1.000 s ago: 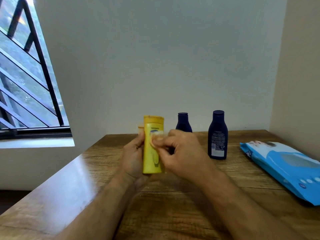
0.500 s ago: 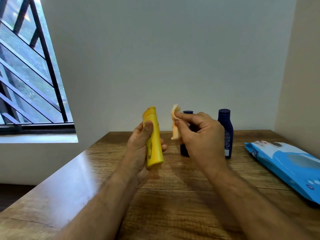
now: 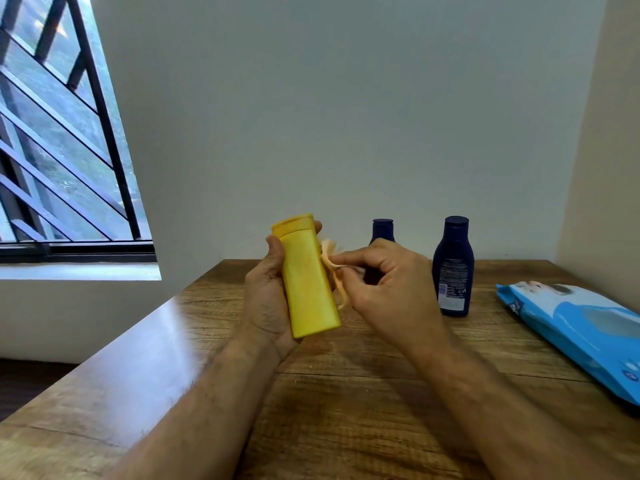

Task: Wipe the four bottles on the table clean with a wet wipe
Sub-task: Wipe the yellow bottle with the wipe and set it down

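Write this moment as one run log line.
left hand: holds yellow bottle | right hand: pinches wipe at bottle side

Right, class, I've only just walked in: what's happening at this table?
A person is cleaning bottles. The left hand holds a yellow bottle up above the wooden table, tilted a little, while the right hand pinches a crumpled wet wipe against the bottle's side. Two dark blue bottles stand upright at the back, one partly hidden behind the right hand. A blue pack of wipes lies at the right.
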`<state>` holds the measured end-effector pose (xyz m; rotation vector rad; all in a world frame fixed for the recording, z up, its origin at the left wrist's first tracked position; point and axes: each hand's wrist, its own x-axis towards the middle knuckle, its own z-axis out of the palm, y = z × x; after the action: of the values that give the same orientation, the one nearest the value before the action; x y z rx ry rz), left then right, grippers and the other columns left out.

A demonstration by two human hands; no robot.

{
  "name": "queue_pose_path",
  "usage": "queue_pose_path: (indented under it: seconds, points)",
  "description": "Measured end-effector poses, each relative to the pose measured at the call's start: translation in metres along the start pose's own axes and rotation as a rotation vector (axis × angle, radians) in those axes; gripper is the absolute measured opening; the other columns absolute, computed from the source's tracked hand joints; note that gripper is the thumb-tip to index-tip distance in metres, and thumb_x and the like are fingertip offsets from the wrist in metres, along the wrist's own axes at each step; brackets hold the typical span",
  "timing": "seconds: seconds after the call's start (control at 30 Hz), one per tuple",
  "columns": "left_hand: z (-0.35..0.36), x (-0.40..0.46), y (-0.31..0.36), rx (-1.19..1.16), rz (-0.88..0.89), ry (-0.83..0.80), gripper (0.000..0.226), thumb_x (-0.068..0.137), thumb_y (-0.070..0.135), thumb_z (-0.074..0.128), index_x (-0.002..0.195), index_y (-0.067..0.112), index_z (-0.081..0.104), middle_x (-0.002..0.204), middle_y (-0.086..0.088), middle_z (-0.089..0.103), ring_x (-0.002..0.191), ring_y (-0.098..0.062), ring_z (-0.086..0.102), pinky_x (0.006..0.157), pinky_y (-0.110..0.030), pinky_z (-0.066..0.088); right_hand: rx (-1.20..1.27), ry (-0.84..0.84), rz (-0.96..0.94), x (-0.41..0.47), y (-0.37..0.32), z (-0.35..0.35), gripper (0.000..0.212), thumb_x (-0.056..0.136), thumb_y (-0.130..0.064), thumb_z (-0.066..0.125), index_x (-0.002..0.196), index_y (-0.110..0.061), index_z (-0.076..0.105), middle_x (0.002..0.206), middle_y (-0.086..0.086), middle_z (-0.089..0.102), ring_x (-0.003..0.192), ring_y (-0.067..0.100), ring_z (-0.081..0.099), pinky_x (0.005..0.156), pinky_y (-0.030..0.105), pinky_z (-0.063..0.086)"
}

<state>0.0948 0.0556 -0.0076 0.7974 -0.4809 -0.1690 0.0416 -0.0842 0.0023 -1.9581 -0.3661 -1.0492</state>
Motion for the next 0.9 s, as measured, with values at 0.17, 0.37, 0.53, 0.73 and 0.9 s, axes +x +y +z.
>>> queue_pose_path:
  seconds: [0.17,0.37,0.53,0.73,0.9]
  points:
    - [0.002,0.001,-0.002,0.022,-0.075,-0.007,0.073,0.103,0.058,0.026,0.092,0.012,0.082,0.090,-0.013,0.075,0.079,-0.026,0.074,0.068,-0.039,0.061,-0.027,-0.035,-0.039,-0.002,0.001,0.002,0.017,0.083,-0.015,0.074,0.096,-0.024,0.079,0.080,-0.010,0.064,0.074,0.005,0.061,0.062,0.014,0.051]
    - [-0.008,0.008,-0.003,-0.007,-0.128,0.039,0.073,0.100,0.064,0.032,0.119,0.000,0.063,0.098,-0.014,0.065,0.086,-0.025,0.065,0.085,-0.043,0.055,-0.042,-0.360,-0.018,-0.003,0.004,-0.003,0.020,0.077,-0.008,0.071,0.085,-0.022,0.081,0.085,-0.016,0.069,0.091,0.000,0.065,0.074,0.018,0.057]
    - [-0.004,0.005,-0.006,-0.020,-0.161,-0.008,0.079,0.100,0.064,0.027,0.093,0.003,0.078,0.091,-0.015,0.070,0.081,-0.028,0.072,0.077,-0.044,0.061,-0.177,-0.271,-0.094,-0.004,0.001,-0.005,0.019,0.079,-0.011,0.069,0.090,-0.022,0.080,0.083,-0.018,0.061,0.081,0.001,0.062,0.069,0.014,0.052]
    - [0.002,0.001,-0.013,0.081,-0.178,0.010,0.064,0.101,0.057,0.035,0.111,0.006,0.072,0.109,-0.018,0.072,0.096,-0.029,0.072,0.092,-0.046,0.054,-0.253,-0.023,-0.117,0.000,0.004,-0.003,0.022,0.089,-0.021,0.070,0.111,-0.024,0.074,0.081,-0.010,0.054,0.070,0.002,0.054,0.062,0.007,0.041]
    - [-0.001,0.004,-0.002,0.057,-0.134,0.053,0.072,0.099,0.062,0.032,0.105,0.000,0.068,0.093,-0.017,0.070,0.084,-0.028,0.070,0.077,-0.041,0.061,-0.094,-0.326,-0.100,-0.005,0.004,-0.002,0.016,0.078,-0.006,0.071,0.088,-0.016,0.079,0.082,-0.019,0.063,0.082,-0.007,0.062,0.068,0.007,0.047]
